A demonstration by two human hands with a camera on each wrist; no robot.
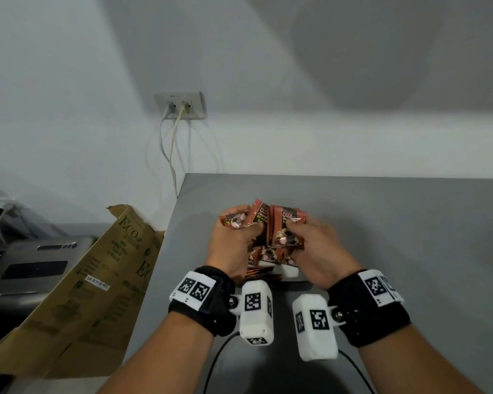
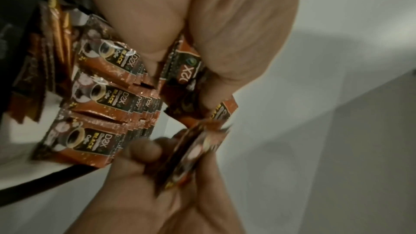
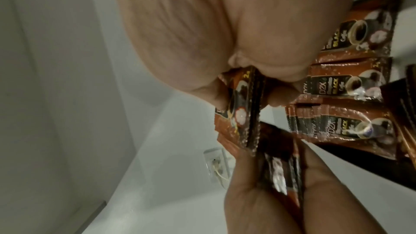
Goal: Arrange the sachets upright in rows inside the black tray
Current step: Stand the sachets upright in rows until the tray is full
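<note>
**Hands gripping sachets above the tray**

Sachets are being held in both hands over the grey table (image 1: 382,223), near its left edge and a little in from the far edge. The left hand (image 1: 234,245) is curling its fingers round a small bunch of brown sachets (image 1: 235,220), with the thumb pressing them from the near side. The right hand (image 1: 316,245) is gripping a second bunch (image 1: 289,228), fingers wrapped over the printed fronts, where "D2X" is showing. The two bunches are touching each other between the hands.

Below the hands, the black tray (image 2: 67,175) is sitting on the table, mostly hidden in the head view by the wrists and the white wrist cameras. In the left wrist view, rows of sachets (image 2: 94,99) are standing on edge inside the tray, fronts facing the same way, packed closely one behind another; thinner gold-brown sticks (image 2: 56,29) are standing beside them toward one end. The right wrist view is showing the same rows beyond the right palm.

Off the table's left edge, a flattened cardboard box (image 1: 97,280) is leaning against it, and a grey machine (image 1: 34,268) is sitting further left. A wall socket (image 1: 180,105) with two plugged cables is showing on the white wall behind.
</note>
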